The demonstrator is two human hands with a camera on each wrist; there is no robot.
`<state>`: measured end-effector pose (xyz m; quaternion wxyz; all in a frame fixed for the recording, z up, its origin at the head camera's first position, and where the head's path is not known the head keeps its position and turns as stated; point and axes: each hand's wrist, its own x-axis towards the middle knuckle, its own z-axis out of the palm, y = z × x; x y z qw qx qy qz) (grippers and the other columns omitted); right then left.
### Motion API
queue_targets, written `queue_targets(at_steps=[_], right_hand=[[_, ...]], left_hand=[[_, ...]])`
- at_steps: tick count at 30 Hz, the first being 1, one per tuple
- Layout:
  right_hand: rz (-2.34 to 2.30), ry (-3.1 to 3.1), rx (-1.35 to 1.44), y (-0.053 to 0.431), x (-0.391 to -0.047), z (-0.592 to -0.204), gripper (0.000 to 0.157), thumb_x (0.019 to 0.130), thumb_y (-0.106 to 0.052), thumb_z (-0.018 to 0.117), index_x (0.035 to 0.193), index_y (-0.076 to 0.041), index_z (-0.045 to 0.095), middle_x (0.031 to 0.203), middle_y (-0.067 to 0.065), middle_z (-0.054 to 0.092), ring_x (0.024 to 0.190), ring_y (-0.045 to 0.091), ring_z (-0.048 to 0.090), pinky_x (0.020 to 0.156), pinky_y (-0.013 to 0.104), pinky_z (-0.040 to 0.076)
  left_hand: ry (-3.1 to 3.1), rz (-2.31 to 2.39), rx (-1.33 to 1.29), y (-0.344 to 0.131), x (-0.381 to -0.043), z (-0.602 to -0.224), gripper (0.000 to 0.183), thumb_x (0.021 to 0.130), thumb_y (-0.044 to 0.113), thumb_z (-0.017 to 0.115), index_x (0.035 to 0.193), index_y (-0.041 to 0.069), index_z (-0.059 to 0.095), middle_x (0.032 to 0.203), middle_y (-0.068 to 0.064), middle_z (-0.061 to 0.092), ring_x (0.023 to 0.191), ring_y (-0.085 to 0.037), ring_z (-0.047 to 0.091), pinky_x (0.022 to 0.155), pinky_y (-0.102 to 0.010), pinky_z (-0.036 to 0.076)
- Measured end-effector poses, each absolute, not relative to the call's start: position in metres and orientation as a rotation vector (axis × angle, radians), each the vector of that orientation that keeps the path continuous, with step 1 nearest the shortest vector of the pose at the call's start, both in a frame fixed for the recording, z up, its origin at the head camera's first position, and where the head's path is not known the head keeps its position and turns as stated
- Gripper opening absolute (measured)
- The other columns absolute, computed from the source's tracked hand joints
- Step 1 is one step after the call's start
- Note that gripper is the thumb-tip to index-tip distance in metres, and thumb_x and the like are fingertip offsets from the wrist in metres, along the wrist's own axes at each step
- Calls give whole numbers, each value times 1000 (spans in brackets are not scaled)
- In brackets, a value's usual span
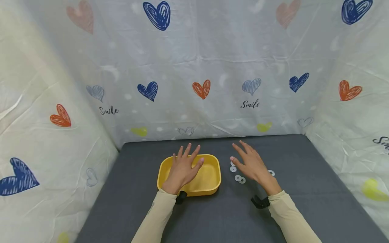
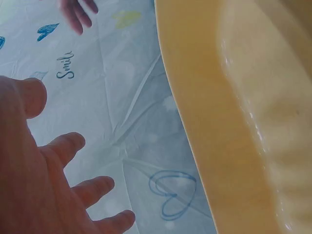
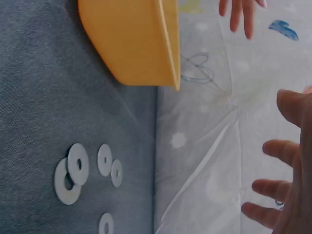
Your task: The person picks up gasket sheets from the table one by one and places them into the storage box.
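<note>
Over the yellow tray (image 1: 209,184) my left hand (image 1: 183,168) hovers with its fingers spread, holding nothing. In the left wrist view the tray's wall (image 2: 195,97) stands beside that hand. To the right of the tray, my right hand (image 1: 251,163) is raised above several flat metal washers (image 1: 233,169), its fingers apart and nothing in them. The right wrist view shows the washers lying on the table, two of them overlapping (image 3: 78,165), with the right hand (image 3: 287,175) clear of them. One more washer (image 1: 271,172) lies to the right of the right hand.
A dark grey table (image 1: 136,202) bears the tray and washers. Behind it hangs a pale cloth (image 1: 218,74) printed with hearts and the word Smile, and similar cloth covers both sides. A black wrist strap (image 1: 260,202) is on the right wrist.
</note>
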<state>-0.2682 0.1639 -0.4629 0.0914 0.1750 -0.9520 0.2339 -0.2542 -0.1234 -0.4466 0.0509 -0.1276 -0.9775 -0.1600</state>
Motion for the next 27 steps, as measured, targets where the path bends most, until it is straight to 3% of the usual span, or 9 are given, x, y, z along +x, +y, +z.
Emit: queue_targets(at_steps=[17, 27], right_hand=[[1011, -2699, 515, 197, -262, -492, 56, 102, -33, 52, 151, -10, 38, 153, 21, 35, 134, 46, 43, 96, 61, 46], [1119, -2693, 478, 215, -267, -498, 56, 103, -29, 52, 150, -4, 38, 150, 25, 38, 134, 48, 42, 94, 61, 48]], left_hand=[[-2897, -534, -277, -165, -229, -454, 67, 98, 56, 48, 154, 23, 35, 161, -16, 28, 147, -44, 23, 114, -67, 22], [-2889, -728, -140, -206, -230, -467, 71, 99, 55, 47, 156, 15, 31, 159, -21, 29, 144, -47, 26, 111, -69, 25]])
